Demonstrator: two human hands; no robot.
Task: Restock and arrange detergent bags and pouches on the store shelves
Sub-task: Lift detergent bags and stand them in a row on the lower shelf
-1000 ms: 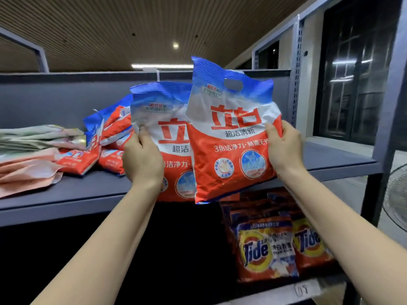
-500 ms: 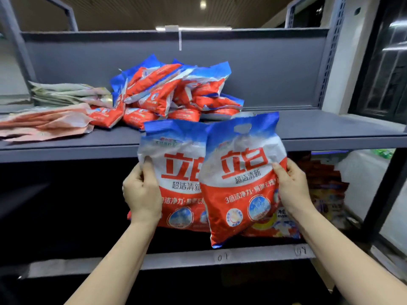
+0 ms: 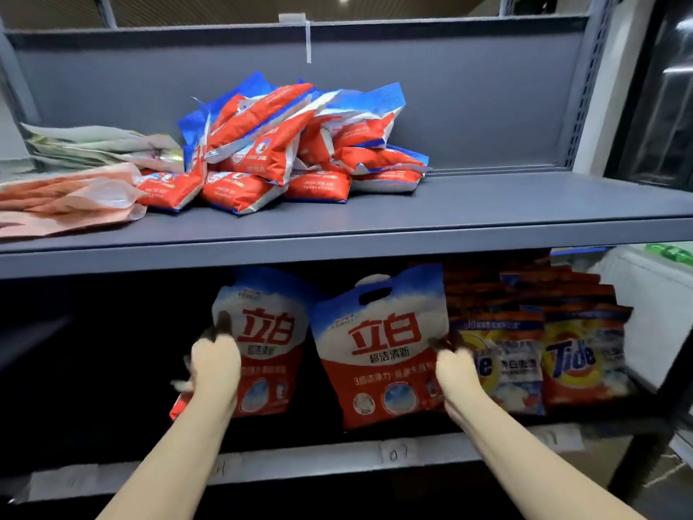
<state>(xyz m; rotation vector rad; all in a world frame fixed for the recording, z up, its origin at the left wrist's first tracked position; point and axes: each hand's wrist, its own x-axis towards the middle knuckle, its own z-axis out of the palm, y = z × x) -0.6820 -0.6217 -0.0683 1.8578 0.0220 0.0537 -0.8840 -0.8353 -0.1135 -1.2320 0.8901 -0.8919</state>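
Note:
Two red, white and blue detergent bags stand upright inside the lower shelf bay. My left hand grips the left bag by its left edge. My right hand grips the right bag, which has a cut-out handle, by its right edge. The two bags stand side by side, slightly apart. The right bag sits just left of the orange Tide bags. Both bags' bottoms are near the lower shelf front lip.
On the upper shelf lies a loose heap of the same red and blue bags, with flat pink pouches and pale green pouches to its left. The lower bay left of my hands is dark.
Both hands have carried the two bags down from in front of the upper shelf into the lower bay, and the bags have spread apart. The camera has tilted down.

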